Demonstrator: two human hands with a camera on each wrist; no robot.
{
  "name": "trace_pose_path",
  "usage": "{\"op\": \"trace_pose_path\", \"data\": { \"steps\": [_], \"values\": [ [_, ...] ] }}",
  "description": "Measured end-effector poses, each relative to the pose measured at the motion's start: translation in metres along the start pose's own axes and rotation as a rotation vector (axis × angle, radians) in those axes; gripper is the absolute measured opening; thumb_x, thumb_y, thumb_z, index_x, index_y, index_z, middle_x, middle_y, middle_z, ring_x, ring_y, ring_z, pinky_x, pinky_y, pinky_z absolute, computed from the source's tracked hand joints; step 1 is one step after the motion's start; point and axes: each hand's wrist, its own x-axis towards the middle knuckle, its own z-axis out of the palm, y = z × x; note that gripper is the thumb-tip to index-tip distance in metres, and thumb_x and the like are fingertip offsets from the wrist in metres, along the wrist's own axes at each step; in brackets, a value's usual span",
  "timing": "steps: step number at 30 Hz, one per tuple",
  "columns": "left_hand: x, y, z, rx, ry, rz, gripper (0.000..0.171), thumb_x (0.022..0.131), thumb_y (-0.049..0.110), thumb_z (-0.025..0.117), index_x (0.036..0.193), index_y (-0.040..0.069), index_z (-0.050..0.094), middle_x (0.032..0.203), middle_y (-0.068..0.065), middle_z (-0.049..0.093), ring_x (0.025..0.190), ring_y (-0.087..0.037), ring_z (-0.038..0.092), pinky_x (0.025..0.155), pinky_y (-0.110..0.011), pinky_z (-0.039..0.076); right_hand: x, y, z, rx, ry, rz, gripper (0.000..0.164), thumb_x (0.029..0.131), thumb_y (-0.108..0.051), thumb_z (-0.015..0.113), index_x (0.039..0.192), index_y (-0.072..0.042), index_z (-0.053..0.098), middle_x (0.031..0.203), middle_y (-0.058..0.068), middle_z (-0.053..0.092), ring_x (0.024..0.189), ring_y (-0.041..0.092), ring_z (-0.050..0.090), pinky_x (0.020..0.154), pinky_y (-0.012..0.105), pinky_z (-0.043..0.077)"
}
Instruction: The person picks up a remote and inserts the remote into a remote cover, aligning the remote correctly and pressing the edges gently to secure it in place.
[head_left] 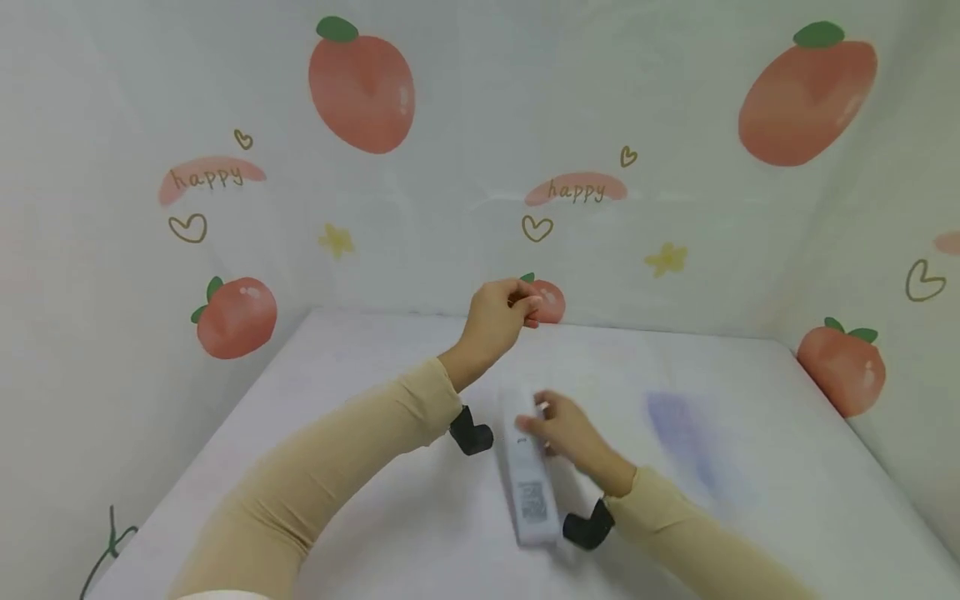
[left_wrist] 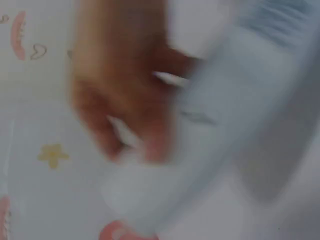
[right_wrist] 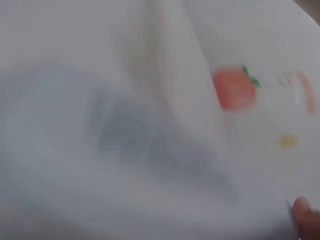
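Note:
A long, slim white box (head_left: 528,467) with a dark printed square code near its near end stands tilted over the table. My right hand (head_left: 566,429) grips it near its far end, thumb over the front face. The left wrist view shows the same box (left_wrist: 235,95), blurred, with the gripping hand (left_wrist: 130,95) beside it. In the right wrist view a fingertip (right_wrist: 305,217) sits at the end of the blurred box (right_wrist: 125,195). My left hand (head_left: 498,317) is raised beyond the box, fingers curled toward the thumb, nothing visible between them.
The white table (head_left: 397,533) meets a peach-printed wall covering (head_left: 450,208) at the back and sides. A blurred bluish-purple patch (head_left: 682,433) shows on the right. Black wrist cameras (head_left: 471,432) hang under both wrists. A dark green cord (head_left: 112,542) is at the lower left.

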Motion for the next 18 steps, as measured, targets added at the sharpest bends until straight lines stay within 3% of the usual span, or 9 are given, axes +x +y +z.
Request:
{"op": "trace_pose_path", "data": {
  "steps": [4,7,11,16,18],
  "values": [
    [0.0,-0.008,-0.005,-0.014,-0.01,-0.076,0.018,0.094,0.011,0.062,0.105,-0.002,0.066,0.096,-0.014,0.066,0.084,-0.021,0.069,0.083,-0.029,0.057,0.006,-0.021,-0.038,0.125,0.023,-0.042,0.044,0.094,-0.016,0.062,0.126,0.008,0.045,0.102,0.021,0.062,0.078,0.019,0.065,0.067,0.041,0.059],
    [-0.005,-0.022,-0.005,-0.055,-0.011,-0.123,0.02,0.093,0.009,0.063,0.11,-0.002,0.065,0.101,-0.013,0.066,0.09,-0.022,0.069,0.089,-0.035,0.056,0.006,-0.026,-0.052,0.177,-0.008,-0.024,0.046,0.096,-0.017,0.059,0.131,0.007,0.042,0.108,0.02,0.06,0.082,0.018,0.066,0.075,0.042,0.058],
    [-0.012,-0.039,0.002,-0.184,-0.018,-0.225,0.024,0.092,0.007,0.065,0.114,-0.002,0.061,0.108,-0.018,0.064,0.097,-0.029,0.067,0.089,-0.037,0.056,0.007,-0.023,-0.05,0.283,0.002,-0.007,0.045,0.097,-0.016,0.059,0.132,0.005,0.04,0.109,0.017,0.061,0.082,0.016,0.066,0.075,0.04,0.058],
    [-0.02,-0.059,0.013,-0.309,-0.14,-0.419,0.034,0.095,0.017,0.063,0.121,-0.005,0.06,0.118,-0.021,0.063,0.103,-0.029,0.066,0.09,-0.038,0.055,0.009,-0.021,-0.046,0.363,-0.013,-0.003,0.044,0.097,-0.015,0.058,0.132,0.005,0.039,0.104,0.01,0.062,0.08,0.013,0.066,0.076,0.037,0.057],
    [-0.023,-0.063,0.017,-0.346,-0.183,-0.467,0.036,0.096,0.019,0.061,0.121,-0.007,0.06,0.118,-0.02,0.064,0.102,-0.027,0.067,0.091,-0.038,0.054,0.009,-0.02,-0.044,0.374,-0.025,-0.001,0.044,0.097,-0.015,0.057,0.132,0.004,0.039,0.104,0.01,0.063,0.08,0.013,0.066,0.076,0.038,0.057]
  ]
}}
